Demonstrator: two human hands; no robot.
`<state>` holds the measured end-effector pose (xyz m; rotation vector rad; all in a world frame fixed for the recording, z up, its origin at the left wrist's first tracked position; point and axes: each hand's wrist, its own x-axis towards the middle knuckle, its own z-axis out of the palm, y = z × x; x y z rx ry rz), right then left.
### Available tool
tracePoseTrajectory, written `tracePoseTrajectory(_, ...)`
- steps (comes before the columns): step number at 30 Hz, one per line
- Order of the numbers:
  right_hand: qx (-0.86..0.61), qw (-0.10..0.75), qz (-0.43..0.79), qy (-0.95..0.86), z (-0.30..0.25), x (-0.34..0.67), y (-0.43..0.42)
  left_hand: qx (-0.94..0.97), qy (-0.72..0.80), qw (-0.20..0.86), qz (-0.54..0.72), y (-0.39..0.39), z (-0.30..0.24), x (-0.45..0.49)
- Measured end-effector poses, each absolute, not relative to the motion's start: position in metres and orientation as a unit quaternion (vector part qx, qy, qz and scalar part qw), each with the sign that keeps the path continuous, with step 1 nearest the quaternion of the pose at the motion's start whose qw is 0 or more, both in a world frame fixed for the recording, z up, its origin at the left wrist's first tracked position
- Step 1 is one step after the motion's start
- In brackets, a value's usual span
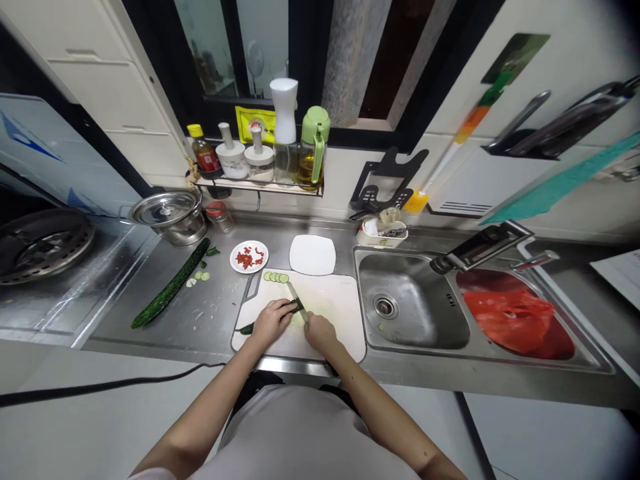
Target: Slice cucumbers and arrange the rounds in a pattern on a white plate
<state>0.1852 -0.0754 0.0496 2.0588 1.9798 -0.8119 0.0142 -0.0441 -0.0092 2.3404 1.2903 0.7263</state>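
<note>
My left hand (273,321) is closed over a dark green cucumber piece (246,329) that lies on the white cutting board (345,313). One end of it shows left of the hand, the other at the fingertips. My right hand (320,331) grips a kitchen knife (299,298), its blade pointing away from me and touching the cucumber's right end. A short row of cucumber slices (276,277) lies at the board's far left edge. Behind the board is a white square plate (313,254). A round plate (249,257) holds chopped red bits.
Left on the counter are a whole cucumber (173,285), some end pieces (203,275) and a lidded steel pot (175,215). A steel sink (413,300) is at the right, with a red plastic bag (515,320) in its second basin. Bottles stand on a wall rack (260,183).
</note>
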Motion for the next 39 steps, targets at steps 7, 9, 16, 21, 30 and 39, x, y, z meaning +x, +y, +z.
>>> tracePoseTrajectory(7,0.694,0.097,-0.228,0.676,0.057,0.203,-0.081,0.827,0.478,0.183,0.23,-0.045,0.001,0.015)
tracePoseTrajectory(9,0.706,0.097,-0.202,0.672,0.058,0.208,-0.085,0.817,0.489,0.194,0.234,-0.045,0.003,0.015)
tracePoseTrajectory(16,0.739,0.07,-0.145,0.655,0.059,0.215,-0.095,0.761,0.547,0.222,0.268,-0.045,0.005,0.011)
tracePoseTrajectory(21,0.746,0.034,-0.116,0.655,0.056,0.219,-0.101,0.688,0.612,0.24,0.308,-0.042,0.011,0.01)
tracePoseTrajectory(30,0.741,0.01,-0.095,0.664,0.056,0.225,-0.11,0.614,0.624,0.334,0.348,-0.03,0.024,0.029)
tracePoseTrajectory(39,0.727,-0.006,-0.07,0.683,0.058,0.23,-0.123,0.638,0.604,0.394,0.27,-0.015,0.032,0.035)
